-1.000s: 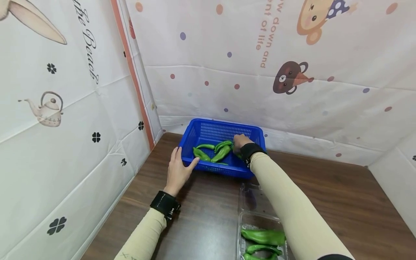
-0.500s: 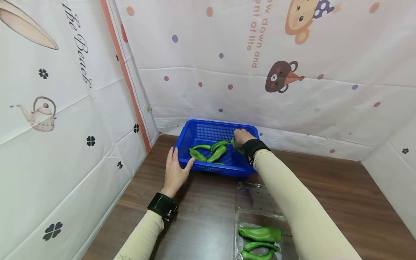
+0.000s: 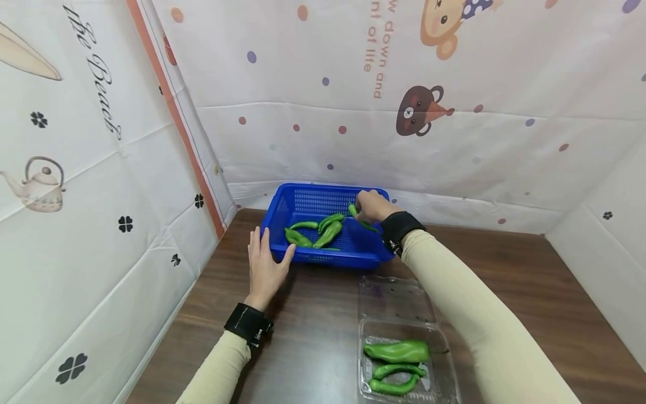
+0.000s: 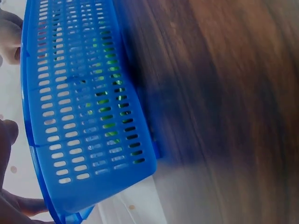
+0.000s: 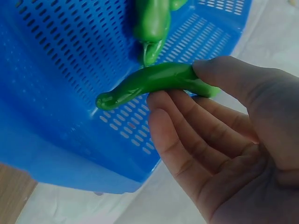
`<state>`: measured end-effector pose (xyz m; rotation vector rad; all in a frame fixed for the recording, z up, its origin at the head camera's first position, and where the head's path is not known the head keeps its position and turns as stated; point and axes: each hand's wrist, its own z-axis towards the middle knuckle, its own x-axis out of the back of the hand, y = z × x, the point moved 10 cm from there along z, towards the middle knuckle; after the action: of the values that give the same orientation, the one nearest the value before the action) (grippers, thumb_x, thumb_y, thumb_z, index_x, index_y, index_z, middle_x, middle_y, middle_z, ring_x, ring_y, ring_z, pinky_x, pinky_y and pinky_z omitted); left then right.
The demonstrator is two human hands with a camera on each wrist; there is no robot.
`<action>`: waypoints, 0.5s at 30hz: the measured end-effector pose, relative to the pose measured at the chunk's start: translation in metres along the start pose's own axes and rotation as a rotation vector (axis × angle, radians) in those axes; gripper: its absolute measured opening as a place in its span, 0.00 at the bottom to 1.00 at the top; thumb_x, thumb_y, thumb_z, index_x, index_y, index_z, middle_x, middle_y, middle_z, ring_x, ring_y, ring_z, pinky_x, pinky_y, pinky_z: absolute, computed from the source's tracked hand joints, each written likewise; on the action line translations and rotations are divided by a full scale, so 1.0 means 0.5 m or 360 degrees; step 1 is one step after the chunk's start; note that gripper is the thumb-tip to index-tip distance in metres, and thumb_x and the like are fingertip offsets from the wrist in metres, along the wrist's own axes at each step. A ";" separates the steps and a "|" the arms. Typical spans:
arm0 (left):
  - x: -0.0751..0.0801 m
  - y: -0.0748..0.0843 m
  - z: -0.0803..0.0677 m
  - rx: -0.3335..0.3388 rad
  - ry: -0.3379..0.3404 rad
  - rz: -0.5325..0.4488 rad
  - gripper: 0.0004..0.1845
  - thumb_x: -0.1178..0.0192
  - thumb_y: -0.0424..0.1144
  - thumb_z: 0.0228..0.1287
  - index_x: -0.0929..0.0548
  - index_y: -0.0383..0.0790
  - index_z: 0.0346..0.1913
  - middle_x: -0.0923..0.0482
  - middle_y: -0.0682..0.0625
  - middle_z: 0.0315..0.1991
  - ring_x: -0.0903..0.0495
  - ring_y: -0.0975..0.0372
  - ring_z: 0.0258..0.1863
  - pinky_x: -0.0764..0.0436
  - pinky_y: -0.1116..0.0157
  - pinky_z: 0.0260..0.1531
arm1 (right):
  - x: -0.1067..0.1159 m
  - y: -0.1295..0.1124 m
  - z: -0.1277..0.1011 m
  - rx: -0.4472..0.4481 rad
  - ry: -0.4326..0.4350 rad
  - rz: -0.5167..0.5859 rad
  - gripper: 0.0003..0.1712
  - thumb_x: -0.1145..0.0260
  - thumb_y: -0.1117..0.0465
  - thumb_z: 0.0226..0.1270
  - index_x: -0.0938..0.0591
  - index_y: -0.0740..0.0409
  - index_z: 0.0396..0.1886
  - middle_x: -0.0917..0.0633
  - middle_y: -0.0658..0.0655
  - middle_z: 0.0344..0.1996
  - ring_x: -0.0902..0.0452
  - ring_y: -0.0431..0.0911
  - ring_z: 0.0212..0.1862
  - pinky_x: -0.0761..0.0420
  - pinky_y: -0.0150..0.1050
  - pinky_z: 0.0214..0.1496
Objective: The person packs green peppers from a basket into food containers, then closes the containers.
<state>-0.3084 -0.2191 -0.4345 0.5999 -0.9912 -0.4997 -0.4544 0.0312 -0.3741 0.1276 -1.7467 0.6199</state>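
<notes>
My right hand [image 3: 372, 206] pinches a slim, curved green chili pepper [image 5: 154, 83] between thumb and fingertips, over the right part of a blue plastic basket [image 3: 333, 259]. One end of the chili pepper is covered by the thumb. Several other green peppers [image 3: 329, 233] lie inside the basket, toward its left half. At the basket's front left corner is my left hand [image 3: 264, 270], its fingers extended along the left side and its thumb at the front rim. The left wrist view shows the perforated basket wall [image 4: 70, 126], with fingertips right at the rim.
An open clear plastic clamshell box [image 3: 451, 365] sits on the wooden table [image 3: 308, 336], near my right forearm, its lid [image 3: 393, 300] laid back toward the basket. It holds a large green pepper [image 3: 398, 352] and two thinner ones [image 3: 396, 384]. Printed white cloth [image 3: 282, 140] hangs behind the basket.
My right hand has lifted a little, and the chili pepper in its fingers shows more clearly. The left hand stays at the basket corner. The head view has turned slightly right.
</notes>
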 end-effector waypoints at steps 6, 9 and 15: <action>0.000 0.017 -0.017 -0.0075 0.0037 -0.0051 0.44 0.34 0.56 0.69 0.36 0.29 0.76 0.46 0.33 0.79 0.53 0.42 0.81 0.53 0.40 0.77 | 0.012 -0.012 -0.030 0.0090 0.0076 0.0001 0.08 0.30 0.61 0.70 0.18 0.62 0.35 0.29 0.51 0.22 0.37 0.44 0.24 0.33 0.38 0.31; 0.006 0.034 -0.026 -0.0139 0.0084 -0.0089 0.42 0.34 0.53 0.70 0.34 0.29 0.75 0.44 0.32 0.78 0.49 0.41 0.80 0.50 0.41 0.77 | 0.025 -0.017 -0.051 0.0153 0.0144 0.0043 0.13 0.30 0.61 0.70 0.15 0.66 0.48 0.17 0.56 0.30 0.24 0.47 0.30 0.22 0.42 0.38; 0.013 0.089 -0.051 -0.0261 0.0073 -0.0226 0.39 0.34 0.50 0.71 0.34 0.31 0.76 0.41 0.36 0.78 0.46 0.44 0.79 0.43 0.41 0.75 | 0.055 -0.021 -0.099 0.0280 0.0302 0.0171 0.20 0.30 0.62 0.69 0.17 0.70 0.55 0.10 0.64 0.39 0.12 0.54 0.42 0.14 0.50 0.48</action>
<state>-0.2777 -0.1843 -0.4113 0.5341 -0.8587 -0.6833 -0.4147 0.0518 -0.3379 0.0941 -1.5219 0.8376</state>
